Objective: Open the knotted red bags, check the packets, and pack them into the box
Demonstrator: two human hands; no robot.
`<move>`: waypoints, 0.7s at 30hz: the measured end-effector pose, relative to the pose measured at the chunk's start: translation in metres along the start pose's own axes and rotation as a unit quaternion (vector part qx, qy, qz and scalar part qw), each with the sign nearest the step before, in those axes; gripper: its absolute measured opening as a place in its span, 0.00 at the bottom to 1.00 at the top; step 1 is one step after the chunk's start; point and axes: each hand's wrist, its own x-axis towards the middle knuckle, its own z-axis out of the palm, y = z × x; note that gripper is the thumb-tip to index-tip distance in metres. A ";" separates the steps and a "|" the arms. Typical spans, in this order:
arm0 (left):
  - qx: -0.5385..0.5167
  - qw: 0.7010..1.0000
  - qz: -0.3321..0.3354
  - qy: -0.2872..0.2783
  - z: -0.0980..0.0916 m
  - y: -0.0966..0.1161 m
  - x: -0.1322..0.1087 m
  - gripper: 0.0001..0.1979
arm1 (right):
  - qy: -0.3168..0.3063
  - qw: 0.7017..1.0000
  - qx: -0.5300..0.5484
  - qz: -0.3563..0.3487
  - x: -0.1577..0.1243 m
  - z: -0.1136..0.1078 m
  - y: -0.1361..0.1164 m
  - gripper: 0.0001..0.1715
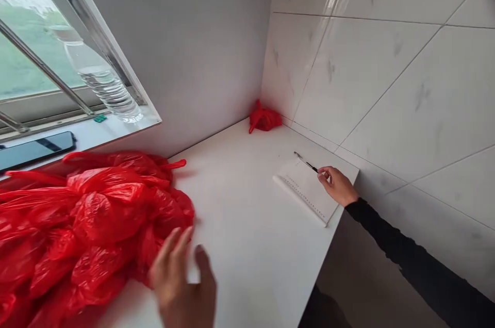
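Observation:
My right hand, in a black sleeve, pinches one end of a slim pen with black parts and a pale middle. The pen lies low over a white notepad that has a row of small holes along its near side. At the bottom, my left hand is slightly blurred, its fingers apart and nothing between them. Just left of it spreads a large heap of red plastic bags; whether the fingertips touch the heap I cannot tell.
A smaller red plastic bag sits in the table's back corner against the tiled wall. On the window sill stand a clear water bottle and a dark phone. The white table ends at its right edge.

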 end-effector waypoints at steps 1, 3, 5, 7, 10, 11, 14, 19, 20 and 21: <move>0.018 0.997 0.059 -0.048 0.020 0.010 -0.014 0.20 | -0.002 1.000 -0.022 0.011 0.014 0.000 0.014 0.18; 0.014 0.970 0.154 -0.186 0.067 0.037 -0.042 0.21 | -0.013 0.998 -0.058 0.031 0.035 0.006 0.036 0.18; 0.002 0.949 0.192 -0.249 0.114 0.067 -0.066 0.21 | -0.028 0.995 -0.080 0.046 0.049 0.013 0.048 0.18; -0.007 0.925 0.232 -0.301 0.151 0.091 -0.080 0.22 | -0.055 0.993 -0.087 0.053 0.057 0.018 0.053 0.18; -0.010 0.896 0.269 -0.353 0.183 0.105 -0.089 0.26 | -0.104 0.991 -0.073 0.053 0.062 0.021 0.054 0.17; -0.005 0.891 0.271 -0.363 0.186 0.104 -0.089 0.27 | -0.117 0.990 -0.065 0.051 0.060 0.021 0.052 0.16; 0.018 0.890 0.258 -0.376 0.176 0.089 -0.091 0.29 | -0.151 0.987 -0.034 0.041 0.049 0.025 0.041 0.15; 0.075 0.902 0.211 -0.370 0.106 0.052 -0.105 0.25 | -0.222 0.973 0.057 0.006 0.007 0.047 -0.003 0.12; 0.088 0.905 0.199 -0.365 0.088 0.046 -0.111 0.24 | -0.238 0.968 0.080 -0.002 -0.003 0.052 -0.015 0.11; 0.102 0.908 0.187 -0.362 0.070 0.041 -0.117 0.24 | -0.254 0.961 0.106 -0.010 -0.012 0.056 -0.027 0.12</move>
